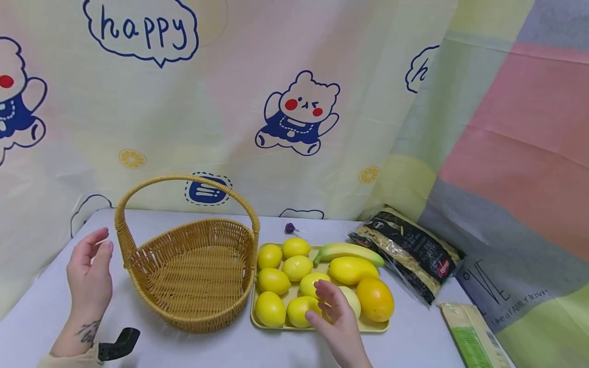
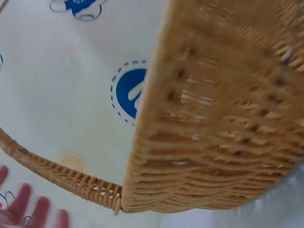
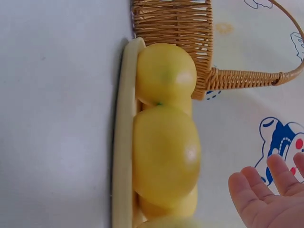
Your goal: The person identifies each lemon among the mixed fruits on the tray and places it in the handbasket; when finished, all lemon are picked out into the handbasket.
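My left hand (image 1: pixel 91 273) hovers left of the wicker basket (image 1: pixel 195 276), its fingers relaxed and holding nothing. In the left wrist view its blurred fingertips show beside the basket handle (image 2: pixel 71 178). The basket stands upright with a bare woven bottom. My right hand (image 1: pixel 338 319) is over the front of the yellow tray (image 1: pixel 322 328), fingers loosely bent and holding nothing. Several lemons (image 1: pixel 270 309) fill the tray's left and middle. At its right lie a green-yellow banana (image 1: pixel 347 251), a yellow mango (image 1: pixel 353 270) and an orange fruit (image 1: pixel 375 299). A pale round fruit (image 1: pixel 352 301) is partly hidden by my right hand.
A black and clear bag (image 1: pixel 409 250) lies behind the tray at right. Nearer the right edge is a green and beige packet (image 1: pixel 474 335). A small dark purple object (image 1: pixel 289 228) sits behind the tray. A printed curtain (image 1: pixel 239 102) hangs along the back.
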`<state>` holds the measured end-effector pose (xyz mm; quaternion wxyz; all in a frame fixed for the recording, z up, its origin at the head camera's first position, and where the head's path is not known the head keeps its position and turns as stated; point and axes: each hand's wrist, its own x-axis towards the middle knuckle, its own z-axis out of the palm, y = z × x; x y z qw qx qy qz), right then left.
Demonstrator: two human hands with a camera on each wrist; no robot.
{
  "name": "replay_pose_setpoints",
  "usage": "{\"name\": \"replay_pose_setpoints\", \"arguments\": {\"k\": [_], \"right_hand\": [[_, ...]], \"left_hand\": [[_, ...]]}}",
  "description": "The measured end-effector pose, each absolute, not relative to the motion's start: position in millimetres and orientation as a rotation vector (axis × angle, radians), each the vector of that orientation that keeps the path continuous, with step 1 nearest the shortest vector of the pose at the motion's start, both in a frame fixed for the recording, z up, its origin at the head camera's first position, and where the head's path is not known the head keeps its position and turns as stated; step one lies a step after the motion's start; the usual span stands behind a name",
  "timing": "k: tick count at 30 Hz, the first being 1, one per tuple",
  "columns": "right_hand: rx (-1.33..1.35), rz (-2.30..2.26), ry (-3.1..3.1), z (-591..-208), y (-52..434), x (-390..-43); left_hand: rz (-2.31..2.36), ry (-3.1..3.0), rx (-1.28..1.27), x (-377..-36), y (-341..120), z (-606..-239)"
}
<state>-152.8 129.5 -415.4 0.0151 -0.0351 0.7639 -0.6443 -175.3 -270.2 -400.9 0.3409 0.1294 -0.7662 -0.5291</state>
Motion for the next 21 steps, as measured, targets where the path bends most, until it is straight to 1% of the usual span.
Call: {"name": "replay_pose_setpoints", "arguments": {"k": [3,10,14,21], "right_hand": [[-0.076,-2.064,2.338,-419,132,-151],[0.024,-2.171,2.284,-426,141,-152],[0.035,-2.229,2.244,-431,147,-153],[-0.018,-2.253,2.202,-437,154,-156]], "left_hand": [[-1.422,-2.122,0.397,-188,-274,-401],[-1.429,-2.271,0.247,-207,-280,-408],[-1.496,-2.225,0.325,-205,-281,-410],[-1.492,-2.059,0.458,-190,-273,-413]]}}
